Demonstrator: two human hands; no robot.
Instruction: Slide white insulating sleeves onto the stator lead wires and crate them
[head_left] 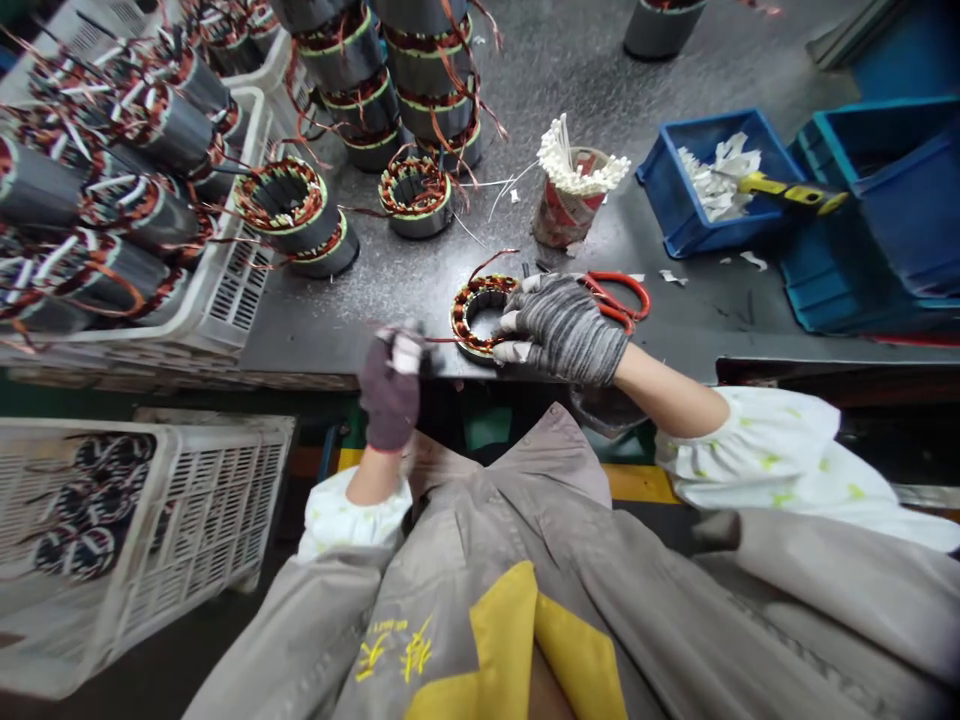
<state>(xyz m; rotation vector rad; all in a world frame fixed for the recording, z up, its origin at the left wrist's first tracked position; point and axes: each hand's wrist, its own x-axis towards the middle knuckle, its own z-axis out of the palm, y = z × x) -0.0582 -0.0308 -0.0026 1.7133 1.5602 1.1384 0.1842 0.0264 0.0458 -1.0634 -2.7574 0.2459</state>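
A motor stator (463, 318) with copper windings lies on its flat side near the bench's front edge. My right hand (564, 330), in a grey striped glove with taped fingertips, grips its right side. To the left, my left hand (391, 385), in a purple-brown glove, is closed and somewhat blurred by motion. A wire lead (441, 340) runs from the stator's left side into its fingers. Red-handled scissors (637, 298) lie just beyond my right hand, partly hidden by it. One lead stands up at the stator's back.
White crates (232, 290) heaped with wound stators stand at left, another crate (217, 500) lower down. Stacked stators (360, 110) and a single stator (416, 195) are behind. A cup of white ties (562, 215) stands near blue bins (694, 225); one holds scraps and a yellow-black cutter (795, 190).
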